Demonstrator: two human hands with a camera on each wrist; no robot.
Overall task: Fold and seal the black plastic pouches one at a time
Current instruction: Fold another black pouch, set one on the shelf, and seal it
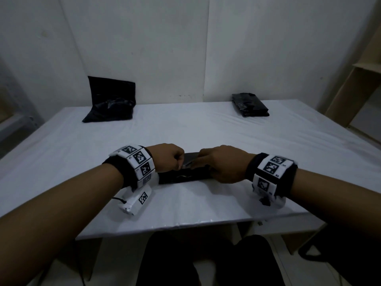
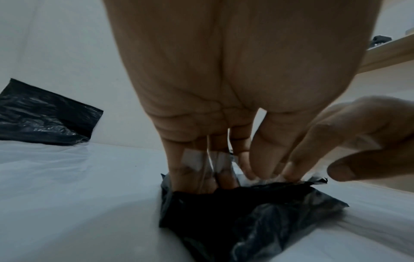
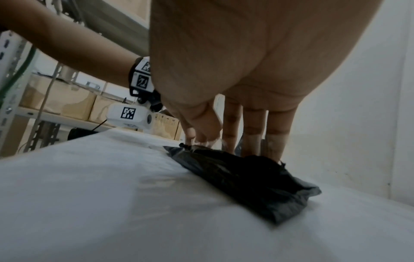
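Pinching a clear strip at the folded black pouch (image 1: 185, 174) near the table's (image 1: 206, 131) front edge, both hands meet: left hand (image 1: 168, 158) and right hand (image 1: 223, 164) grip its flap, long axis running left-right between them.

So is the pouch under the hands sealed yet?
Not yet. The pouch is folded, but its flap still stands up, and both hands, left and right, pinch a clear strip at its edge.
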